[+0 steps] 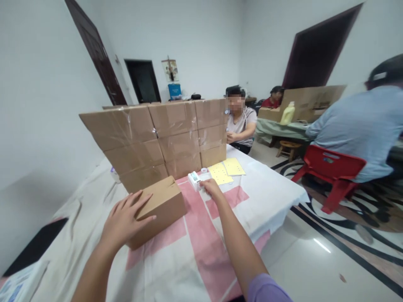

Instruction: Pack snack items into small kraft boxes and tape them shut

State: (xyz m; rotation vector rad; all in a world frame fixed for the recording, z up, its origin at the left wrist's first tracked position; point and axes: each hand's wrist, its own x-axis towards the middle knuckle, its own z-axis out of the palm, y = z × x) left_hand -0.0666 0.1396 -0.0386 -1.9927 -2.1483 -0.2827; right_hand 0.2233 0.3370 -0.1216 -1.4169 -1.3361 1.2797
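Observation:
My left hand lies with fingers spread on a closed brown cardboard box, its thumb against the near side. That box sits on the cloth-covered table in front of a stack of boxes. Farther right, my right hand has its fingers curled closed at the near right end of a small white box with a printed top. The fingertips are small in view and partly hidden. Beside the white box are a small roll of tape and yellow sheets with dark dots.
A wall of taped cardboard boxes stands along the table's far side. The white and pink tablecloth hangs over the right edge. A person sits behind the table; another sits at right on a red chair. A yellow bottle stands beyond.

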